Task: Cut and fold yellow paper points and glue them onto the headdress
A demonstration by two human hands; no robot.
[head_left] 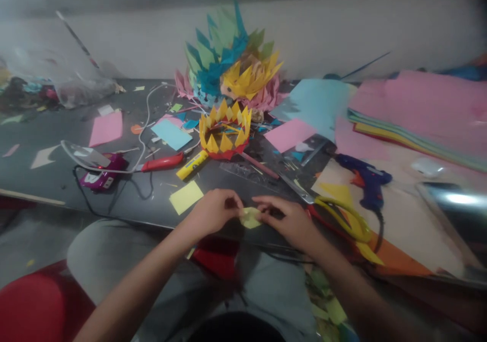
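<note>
Between my hands, at the table's front edge, is a small piece of pale yellow paper (251,218) that looks folded. My left hand (220,207) pinches its left side with thumb and fingertips. On its right side, the curled fingers of my right hand (287,217) are closed on the paper too. A flat yellow paper rectangle (186,198) lies just left of my left hand. Beyond my hands stands a yellow and red pointed paper ring (225,131), with a yellow glue tube (192,165) beside it. Yellow-handled scissors (342,217) lie right of my right hand.
A blue glue gun (363,177) and a phone (452,205) lie at the right, near stacked coloured sheets (426,113). Paper crowns (236,63) are piled at the back. Leftward are a purple device (104,172), a red-handled tool (162,162) and a looping cord (141,134).
</note>
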